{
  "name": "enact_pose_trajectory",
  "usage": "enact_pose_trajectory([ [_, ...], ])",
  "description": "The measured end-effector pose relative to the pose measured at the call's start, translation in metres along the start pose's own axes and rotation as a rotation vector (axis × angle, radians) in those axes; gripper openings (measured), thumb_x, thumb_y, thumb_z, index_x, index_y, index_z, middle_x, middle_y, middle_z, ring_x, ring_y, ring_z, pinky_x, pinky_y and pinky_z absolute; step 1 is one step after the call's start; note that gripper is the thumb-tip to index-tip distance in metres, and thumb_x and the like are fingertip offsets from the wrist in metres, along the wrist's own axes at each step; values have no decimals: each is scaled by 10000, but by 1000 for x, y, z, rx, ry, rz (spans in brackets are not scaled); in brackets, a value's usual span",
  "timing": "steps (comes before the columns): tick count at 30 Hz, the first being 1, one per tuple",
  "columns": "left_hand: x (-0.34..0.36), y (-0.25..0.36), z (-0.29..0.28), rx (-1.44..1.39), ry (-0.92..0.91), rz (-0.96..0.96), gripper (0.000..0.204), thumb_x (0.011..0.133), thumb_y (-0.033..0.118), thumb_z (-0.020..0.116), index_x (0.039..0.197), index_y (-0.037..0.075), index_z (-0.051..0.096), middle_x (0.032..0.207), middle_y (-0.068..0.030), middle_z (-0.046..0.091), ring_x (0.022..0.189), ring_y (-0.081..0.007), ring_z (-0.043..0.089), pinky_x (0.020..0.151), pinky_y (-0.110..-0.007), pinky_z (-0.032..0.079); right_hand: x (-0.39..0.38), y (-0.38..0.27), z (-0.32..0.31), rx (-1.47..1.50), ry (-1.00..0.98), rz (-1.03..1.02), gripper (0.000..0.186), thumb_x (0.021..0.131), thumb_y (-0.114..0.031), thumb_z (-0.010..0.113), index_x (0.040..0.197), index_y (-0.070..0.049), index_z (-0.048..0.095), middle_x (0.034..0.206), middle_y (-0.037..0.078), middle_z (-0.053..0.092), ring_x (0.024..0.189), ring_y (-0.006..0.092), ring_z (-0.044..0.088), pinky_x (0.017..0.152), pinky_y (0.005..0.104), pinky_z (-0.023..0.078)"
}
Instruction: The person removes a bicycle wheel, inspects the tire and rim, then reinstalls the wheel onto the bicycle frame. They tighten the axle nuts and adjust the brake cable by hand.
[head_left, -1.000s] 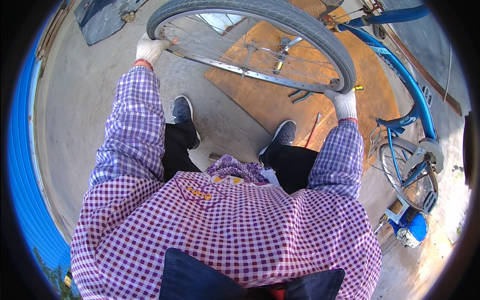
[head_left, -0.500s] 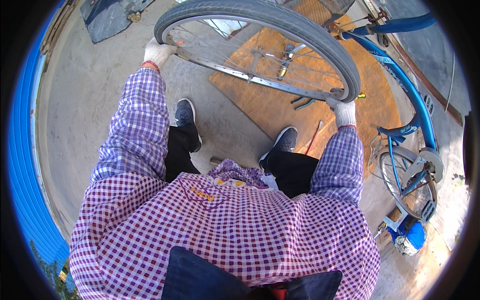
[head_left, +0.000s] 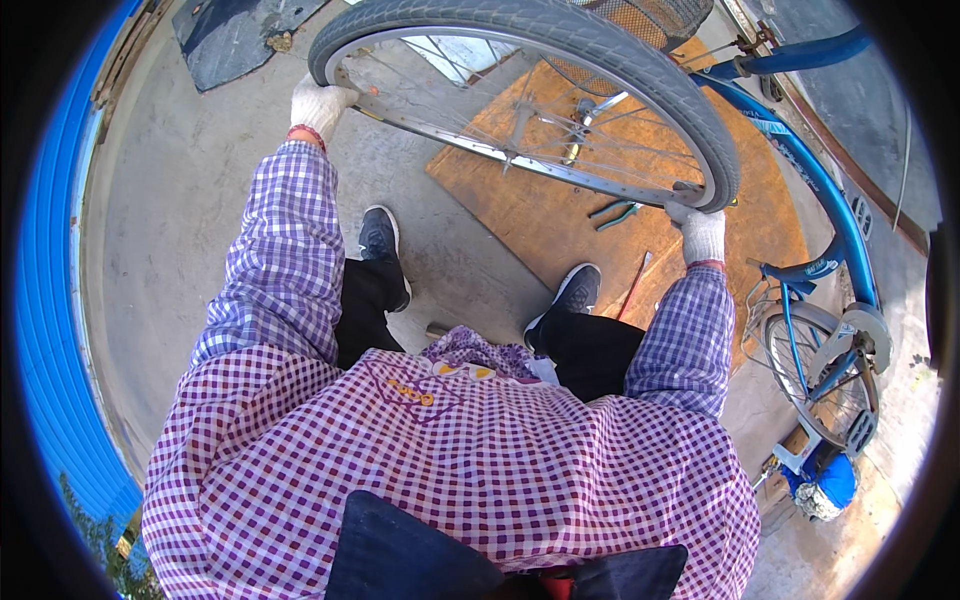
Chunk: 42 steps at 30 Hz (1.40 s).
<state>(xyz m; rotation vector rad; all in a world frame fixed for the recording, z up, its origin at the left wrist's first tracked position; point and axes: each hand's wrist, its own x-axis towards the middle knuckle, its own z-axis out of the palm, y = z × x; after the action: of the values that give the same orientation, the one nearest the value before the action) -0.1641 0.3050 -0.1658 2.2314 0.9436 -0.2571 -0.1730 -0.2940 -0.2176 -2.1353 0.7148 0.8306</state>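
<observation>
Wearing a checked smock [head_left: 460,450] and standing in dark shoes [head_left: 575,292] on the near side of a raised, tilted bicycle wheel [head_left: 521,120]. Clasping its left end with the gloved left hand [head_left: 321,106], fingers curled round tyre and rim; supporting its right near end with the gloved right hand [head_left: 699,228], fingers bent in against the rim, tips partly hidden. Showing, on the near side of the wheel's right half, a slim red tool [head_left: 634,288], then pliers [head_left: 612,213] just off the rim, on a brown board [head_left: 500,215] on the ground. Glimpsed through the spokes, a metal tool with yellow on it [head_left: 574,150]. Pictured right of the wheel, a blue bicycle frame [head_left: 815,172]; beyond the tyre, a mesh basket [head_left: 655,20]; beyond its left end, a dark slab [head_left: 235,42].
</observation>
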Motion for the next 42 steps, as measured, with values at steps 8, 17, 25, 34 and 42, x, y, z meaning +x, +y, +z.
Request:
enact_pose_trajectory([
  [8,0,36,-12,209,2,131,453,724,152,842,1150,35,745,1067,-120,794,1014,-253,749,907,-353,567,-13,-1,-21,230,20,-81,366,783,-51,844,1139,-20,766,979,76,773,785,151,684,660,297,545],
  [17,-7,56,-16,153,17,144,454,743,126,832,1179,31,747,1089,-136,797,1022,-256,751,917,-370,569,-21,-14,-38,422,54,-122,446,717,55,795,1154,34,706,1119,139,754,992,246,716,862,386,576],
  [25,-2,84,-16,218,-12,196,448,747,108,822,1179,22,742,1093,-137,799,1014,-260,755,913,-368,571,-14,-9,-46,544,86,-148,437,748,65,755,1183,54,715,1097,139,759,915,219,695,779,332,542],
  [34,-11,110,-32,275,1,99,508,732,49,835,1230,35,734,1149,-146,795,1075,-268,755,972,-371,568,-18,-20,-50,560,87,-119,463,684,81,775,1144,68,732,1073,170,766,967,281,733,870,401,593],
  [42,-22,126,-47,225,-6,57,491,716,60,848,1192,9,734,1093,-139,791,1020,-270,750,916,-379,577,-34,-42,-63,480,55,-73,484,655,94,782,1134,70,718,1061,180,766,968,302,745,857,413,612],
])
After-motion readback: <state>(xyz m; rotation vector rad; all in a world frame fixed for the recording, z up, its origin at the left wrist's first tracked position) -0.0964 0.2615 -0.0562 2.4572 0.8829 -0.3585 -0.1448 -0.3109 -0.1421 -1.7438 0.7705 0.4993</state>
